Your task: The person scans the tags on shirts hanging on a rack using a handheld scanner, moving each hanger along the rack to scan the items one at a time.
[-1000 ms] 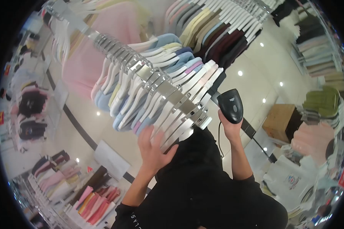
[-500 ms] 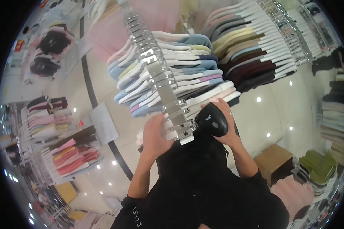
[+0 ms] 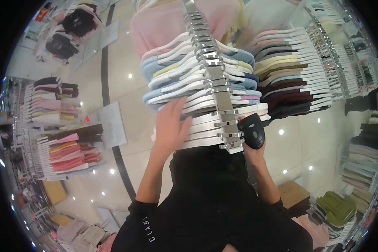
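Note:
My left hand (image 3: 169, 126) lies with its fingers stretched out over the left shoulders of the nearest white hangers (image 3: 206, 136). These hang from a metal rail (image 3: 222, 98) and carry white garments. In my right hand (image 3: 255, 154), right of the rail's end, is a black handheld device that looks like a barcode scanner (image 3: 253, 132); it hides most of my fingers. Farther along the same rail hang light blue tops (image 3: 153, 69) and other pastel tops on white hangers. A pink top (image 3: 155, 29) faces me at the far end.
A second row of dark and beige garments (image 3: 283, 94) hangs close on the right. On the left stand racks with pink and red clothes (image 3: 71, 151). A wooden box (image 3: 294, 195) and a green garment (image 3: 337, 208) are at lower right.
The view has shifted, so the rail sits farther right. My left hand has moved back from the rail's end to the hangers' left shoulders. The scanner has turned more upright in my right hand.

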Available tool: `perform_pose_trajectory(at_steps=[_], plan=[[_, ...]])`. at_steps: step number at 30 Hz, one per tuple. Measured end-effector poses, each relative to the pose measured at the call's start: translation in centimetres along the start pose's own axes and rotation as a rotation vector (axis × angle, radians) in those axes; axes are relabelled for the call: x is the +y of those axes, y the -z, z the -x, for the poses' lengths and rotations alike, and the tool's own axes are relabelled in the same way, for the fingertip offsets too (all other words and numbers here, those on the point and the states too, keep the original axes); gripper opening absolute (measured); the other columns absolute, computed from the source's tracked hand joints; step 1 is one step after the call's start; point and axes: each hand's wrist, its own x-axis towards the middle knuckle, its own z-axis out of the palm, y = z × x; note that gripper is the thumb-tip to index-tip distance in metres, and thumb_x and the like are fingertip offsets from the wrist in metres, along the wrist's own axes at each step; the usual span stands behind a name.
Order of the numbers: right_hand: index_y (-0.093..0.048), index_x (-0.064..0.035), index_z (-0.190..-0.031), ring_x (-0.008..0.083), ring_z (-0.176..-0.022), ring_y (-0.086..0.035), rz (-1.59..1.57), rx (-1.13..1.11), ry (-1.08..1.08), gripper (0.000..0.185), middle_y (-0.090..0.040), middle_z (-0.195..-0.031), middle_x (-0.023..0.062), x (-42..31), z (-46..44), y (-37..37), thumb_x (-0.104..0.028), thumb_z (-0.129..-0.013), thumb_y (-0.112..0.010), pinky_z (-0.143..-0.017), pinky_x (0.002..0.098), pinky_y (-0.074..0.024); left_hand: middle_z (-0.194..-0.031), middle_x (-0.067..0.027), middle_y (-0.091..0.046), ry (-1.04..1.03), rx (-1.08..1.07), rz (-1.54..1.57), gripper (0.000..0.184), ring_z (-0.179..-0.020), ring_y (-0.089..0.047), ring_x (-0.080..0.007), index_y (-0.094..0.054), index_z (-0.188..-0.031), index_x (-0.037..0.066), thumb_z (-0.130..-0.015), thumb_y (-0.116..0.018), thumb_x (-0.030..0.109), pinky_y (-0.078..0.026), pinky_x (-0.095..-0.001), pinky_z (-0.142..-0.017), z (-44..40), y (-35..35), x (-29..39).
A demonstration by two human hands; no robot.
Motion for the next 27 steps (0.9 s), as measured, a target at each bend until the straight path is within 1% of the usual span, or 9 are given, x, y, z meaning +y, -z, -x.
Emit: perform_pose_trajectory(at_steps=[2,7,10,14,16,18,22,25,27], plan=[[-0.067,0.0027,-0.107,0.0129,-0.085,-0.067,-0.046,0.074,-0.033,0.026,-0.073,-0.096,0.0076,0.0,0.1,-0.6,0.000,-0.082,-0.075,-0.078,0.0298,-0.0528,-0.136,-0.0192,-0.056,0.010,0.022,0.029,0.052,-0.125,-0.051,-0.0389,-0.053,-0.139,0.005,-0.091,-0.066,0.020,-0.039,-0.0472,-0.106,-0.7,-0.5,-0.6],[-0.069,0.0012,-0.103,0.0145,-0.085,-0.067,-0.012,0.175,-0.042,0.022,-0.073,-0.095,0.0071,-0.1,0.2,-1.8,0.001,-0.082,-0.075,-0.078,0.0301,-0.0522,-0.133,-0.0161,-0.059,0.006,0.003,0.061,0.051,-0.123,-0.054,-0.0372,-0.059,-0.134,0.006,-0.088,-0.072,0.023,-0.042,-0.0444,-0.105,-2.1,0.1,-1.6],[-0.067,0.0004,-0.102,0.0136,-0.083,-0.065,-0.050,0.247,-0.040,0.028,-0.070,-0.093,0.0052,0.2,0.4,-2.2,0.005,-0.075,-0.069,-0.078,0.0298,-0.0516,-0.130,-0.0158,-0.061,-0.041,-0.019,0.063,0.055,-0.122,-0.055,-0.0361,-0.059,-0.134,0.006,-0.086,-0.074,0.026,-0.041,-0.0439,-0.106,-2.6,0.2,-2.1],[-0.066,0.0010,-0.102,0.0125,-0.082,-0.063,-0.079,0.243,-0.069,0.030,-0.069,-0.093,0.0042,0.2,0.2,-2.5,0.006,-0.072,-0.067,-0.077,0.0295,-0.0507,-0.128,-0.0158,-0.064,-0.009,-0.218,0.280,0.057,-0.112,-0.062,-0.0311,-0.057,-0.136,0.003,-0.088,-0.075,0.025,-0.048,-0.0380,-0.097,-4.8,1.0,-0.8],[-0.065,0.0015,-0.103,0.0127,-0.084,-0.062,-0.046,0.246,-0.031,0.032,-0.067,-0.093,0.0033,-0.2,-0.1,-2.8,0.007,-0.071,-0.064,-0.079,0.0296,-0.0497,-0.127,-0.0162,-0.064,0.039,-0.283,0.431,0.057,-0.108,-0.064,-0.0291,-0.056,-0.137,0.002,-0.089,-0.075,0.025,-0.050,-0.0355,-0.093,-5.1,0.9,-0.8],[-0.064,0.0018,-0.103,0.0127,-0.085,-0.061,-0.029,0.255,-0.011,0.033,-0.067,-0.093,0.0028,-0.4,0.1,-2.9,0.007,-0.071,-0.062,-0.079,0.0296,-0.0493,-0.116,-0.0149,-0.066,0.028,-0.321,0.491,0.051,-0.104,-0.064,-0.0338,-0.058,-0.133,0.002,-0.090,-0.074,0.024,-0.052,-0.0377,-0.087,-5.2,0.6,-1.3],[-0.064,0.0026,-0.108,0.0136,-0.090,-0.061,-0.073,0.314,-0.047,0.037,-0.067,-0.098,0.0034,-0.3,0.2,-3.2,0.008,-0.072,-0.058,-0.085,0.0303,-0.0489,-0.116,-0.0152,-0.063,0.112,-0.443,0.549,0.046,-0.105,-0.063,-0.0332,-0.057,-0.134,0.004,-0.094,-0.069,0.023,-0.050,-0.0388,-0.090,-4.0,1.4,-1.7],[-0.063,0.0029,-0.115,0.0148,-0.098,-0.063,-0.100,0.322,-0.054,0.044,-0.069,-0.106,0.0056,0.3,0.3,-3.5,0.007,-0.072,-0.058,-0.091,0.0305,-0.0480,-0.106,-0.0143,-0.061,-0.068,-0.335,0.446,0.041,-0.090,-0.061,-0.0293,-0.056,-0.136,0.003,-0.098,-0.062,0.018,-0.048,-0.0357,-0.084,-3.7,0.5,-2.9],[-0.063,0.0030,-0.119,0.0155,-0.102,-0.064,-0.116,0.300,-0.060,0.047,-0.069,-0.111,0.0067,0.4,0.2,-3.6,0.007,-0.073,-0.057,-0.094,0.0306,-0.0474,-0.104,-0.0144,-0.061,-0.040,-0.344,0.437,0.039,-0.091,-0.061,-0.0307,-0.057,-0.135,0.004,-0.099,-0.060,0.016,-0.048,-0.0368,-0.085,-3.7,0.5,-2.9]])
